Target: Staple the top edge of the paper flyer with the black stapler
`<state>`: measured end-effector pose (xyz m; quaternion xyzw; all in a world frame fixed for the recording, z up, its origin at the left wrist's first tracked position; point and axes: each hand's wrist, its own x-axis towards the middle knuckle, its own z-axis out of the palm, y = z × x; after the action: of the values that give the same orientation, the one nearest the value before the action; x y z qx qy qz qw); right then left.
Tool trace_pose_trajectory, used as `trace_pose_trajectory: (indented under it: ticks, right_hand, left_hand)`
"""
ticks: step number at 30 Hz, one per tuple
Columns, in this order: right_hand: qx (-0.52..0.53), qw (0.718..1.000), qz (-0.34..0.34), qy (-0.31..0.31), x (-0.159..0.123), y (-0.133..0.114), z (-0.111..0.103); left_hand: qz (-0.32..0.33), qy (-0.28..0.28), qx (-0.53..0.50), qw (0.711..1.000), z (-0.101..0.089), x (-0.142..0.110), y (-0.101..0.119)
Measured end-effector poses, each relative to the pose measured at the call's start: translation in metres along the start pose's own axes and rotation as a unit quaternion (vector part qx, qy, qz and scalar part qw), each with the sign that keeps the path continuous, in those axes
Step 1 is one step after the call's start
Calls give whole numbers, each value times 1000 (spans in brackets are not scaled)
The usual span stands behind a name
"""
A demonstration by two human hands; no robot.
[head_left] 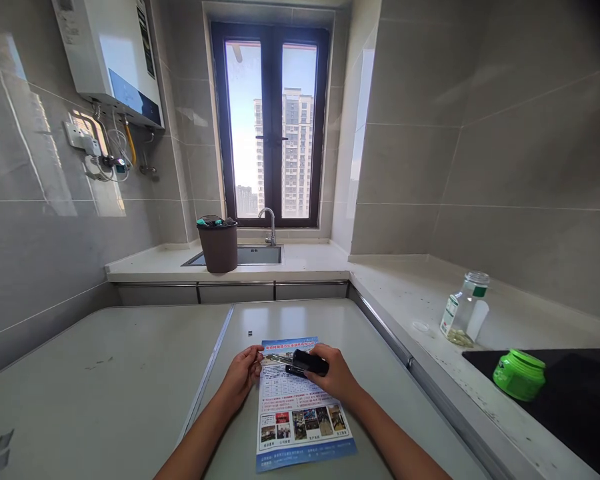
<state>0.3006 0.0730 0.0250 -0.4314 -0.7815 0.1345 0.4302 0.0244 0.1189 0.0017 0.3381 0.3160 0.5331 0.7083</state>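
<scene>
A black stapler (310, 362) is in my right hand (337, 373), fingers wrapped around its body. Its top looks swung apart from the base, and a thin metal part (279, 359) points left out of it. At that metal tip, my left hand (243, 375) has thumb and fingers pinched together; what lies between them is too small to make out. Beneath both hands a printed leaflet (300, 427) with blue borders and photos lies on the pale tabletop (145, 393). Just beyond my left hand sits a small dark metallic piece (250, 333), perhaps a staple strip.
On the right counter stand a clear glass jar (465, 310) and a green jar (520, 375), the latter on a black cooktop (580, 400). A brown bin (219, 248) stands by the sink (260, 255) and faucet (269, 223). A raised counter edge (405, 360) borders the tabletop.
</scene>
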Motion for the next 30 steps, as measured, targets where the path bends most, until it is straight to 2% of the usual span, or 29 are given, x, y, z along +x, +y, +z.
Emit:
trace_pose_trajectory:
  ticks: [2, 6, 11, 16, 19, 23, 27, 30]
  right_hand:
    - [8, 999, 17, -40, -1, 1, 1]
    - [9, 994, -8, -112, -2, 0, 1]
    - [-7, 991, -28, -132, -4, 1, 4]
    - [-4, 988, -40, -151, -4, 3, 3]
    - [12, 991, -66, -113, -1, -3, -3]
    - [-33, 991, -128, -29, 3, -19, -10]
    - [-91, 973, -207, -54, 2, -35, -10]
    - [-130, 955, -253, -87, 1, -43, -5]
  left_hand:
    - [7, -30, 7, 999, -1, 1, -2]
    - [-6, -43, 32, 999, 3, 0, -5]
    - [49, -75, 113, 990, 12, -4, -6]
    - [65, -84, 193, 975, 22, -8, -4]
    - [101, -95, 264, 954, 25, -10, -5]
    - [184, -108, 372, 904, 30, -16, -5]
    - [235, -133, 416, 868, 37, -25, -2]
    - [247, -152, 402, 869, 40, -29, 0]
